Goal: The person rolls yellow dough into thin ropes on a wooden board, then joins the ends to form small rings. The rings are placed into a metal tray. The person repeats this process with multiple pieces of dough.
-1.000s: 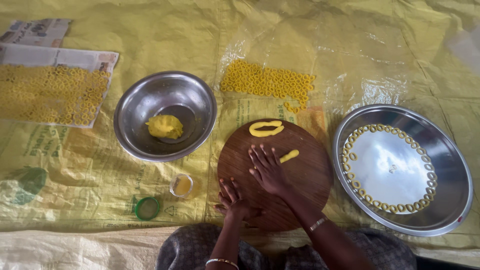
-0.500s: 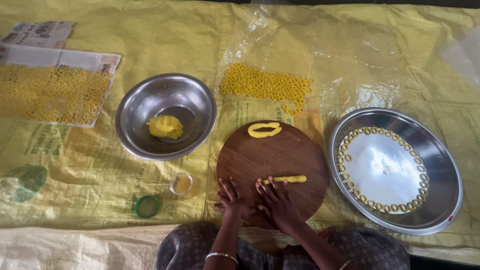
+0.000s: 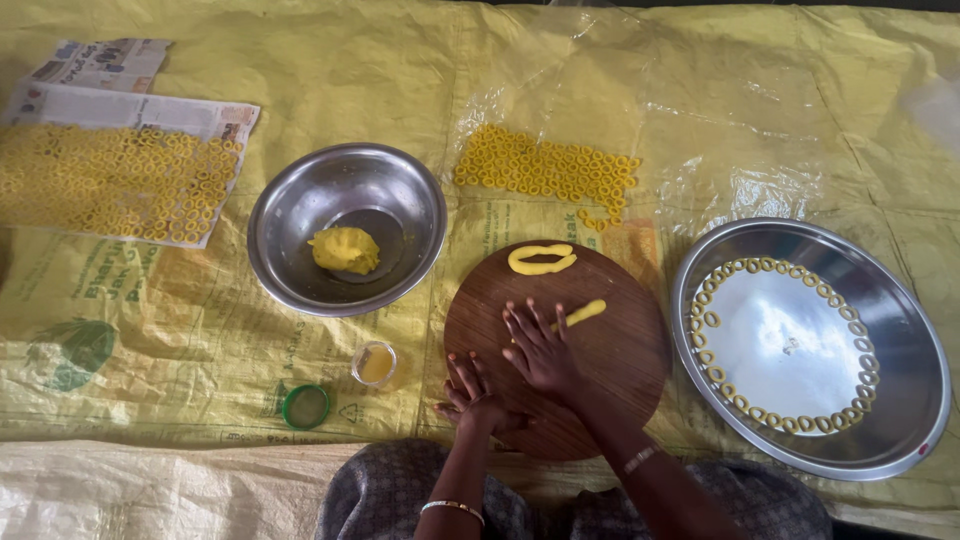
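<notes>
well, rows of finished yellow rings [image 3: 545, 170] dry on the plastic sheet [image 3: 760, 110]; more line the steel tray [image 3: 905, 330]; dough [image 3: 344, 249] remains in the bowl [image 3: 290, 255]; right hand [image 3: 540, 350], fingers spread flat, rolls a dough rope [image 3: 583, 313] on the round board [image 3: 620, 370]; left hand [image 3: 475, 395] seemingly steadies the board, fingers splayed.

hands [image 3: 520, 370]: bare | wrists: thin metal bangles | lap: grey patterned cloth
</notes>
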